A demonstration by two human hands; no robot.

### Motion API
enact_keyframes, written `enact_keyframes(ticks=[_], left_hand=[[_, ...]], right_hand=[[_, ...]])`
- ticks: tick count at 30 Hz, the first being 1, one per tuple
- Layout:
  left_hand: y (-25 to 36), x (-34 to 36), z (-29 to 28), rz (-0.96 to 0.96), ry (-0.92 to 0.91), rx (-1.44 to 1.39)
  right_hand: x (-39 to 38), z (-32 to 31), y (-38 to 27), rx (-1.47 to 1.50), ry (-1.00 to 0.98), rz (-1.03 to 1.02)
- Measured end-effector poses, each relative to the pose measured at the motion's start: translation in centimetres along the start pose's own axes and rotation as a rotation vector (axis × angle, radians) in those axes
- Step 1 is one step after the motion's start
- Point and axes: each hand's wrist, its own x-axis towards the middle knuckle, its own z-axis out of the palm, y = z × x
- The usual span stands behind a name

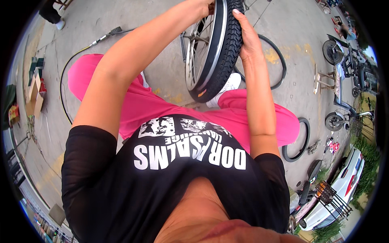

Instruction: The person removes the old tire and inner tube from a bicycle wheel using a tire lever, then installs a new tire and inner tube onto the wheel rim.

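Observation:
A bicycle wheel (198, 48) stands upright and slightly tilted between my knees, with a silver rim and spokes. Its black knobbly tyre (225, 58) shows tread along the right side. My right hand (250, 40) grips the tyre's right side, thumb lying up along the tread. At the upper edge, my left hand (206, 6) is curled at the wheel's left side; most of its fingers are hidden. Behind the wheel and to its right, a black rubber loop (283, 60) lies on the ground.
A hose (61, 87) curves on the ground at left, joined to a metal fitting. Another black tyre (306, 135) lies by my right knee. Cardboard boxes (37, 95) stand far left. At right are a wooden stool (324, 81), scooters (338, 95) and a white car (342, 190).

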Motion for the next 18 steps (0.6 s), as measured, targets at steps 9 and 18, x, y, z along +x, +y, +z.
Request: enact_keyframes(ticks=[9,18], left_hand=[[-4.4,-5.5,-0.7,0.597,0.337,0.257],[-13.2,-9.7,-0.7,0.671,0.282,0.555]], right_hand=[[-1.1,-2.4,3.8,0.021,-0.211,0.161],[6.4,-3.3,-2.5,-0.057,0.058,0.159]])
